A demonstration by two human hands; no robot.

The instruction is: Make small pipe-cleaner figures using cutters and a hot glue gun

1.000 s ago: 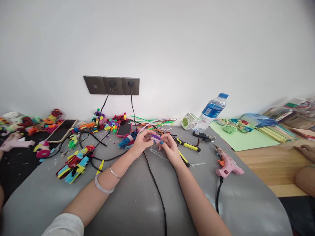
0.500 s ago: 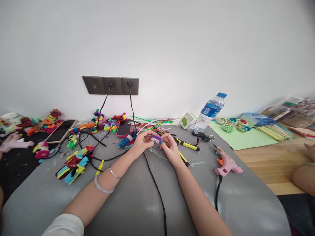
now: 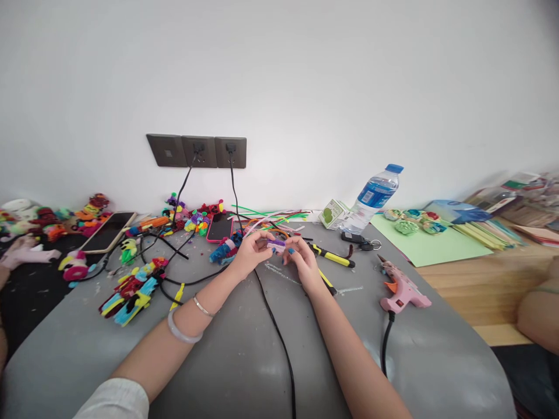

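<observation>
Between my fingertips, above the grey table (image 3: 244, 361), is a small piece of purple and pale-lilac pipe cleaners (image 3: 276, 245). My left hand (image 3: 253, 252) pinches its left end with thumb and fingers. At the right end, the fingers of my right hand (image 3: 302, 262) close on it too; the fingertips partly hide it. Just left of my hands lies a blue and pink pipe-cleaner figure (image 3: 225, 250). Yellow-and-black handled pliers (image 3: 334, 256) lie to the right, partly behind my right hand. Loose pipe cleaners (image 3: 279, 215) are spread behind.
A pink glue gun (image 3: 404, 291) lies at right, its cord running forward. A water bottle (image 3: 371, 198), small box (image 3: 334, 214) and key (image 3: 356, 240) stand at the back. Finished pipe-cleaner figures (image 3: 133, 291) and black cables (image 3: 275, 326) cover the left. Another person's hand (image 3: 20, 251) shows far left.
My right fingers have shifted slightly on the purple piece, which is turned a little and shows more of its pale side. My arms stay in place.
</observation>
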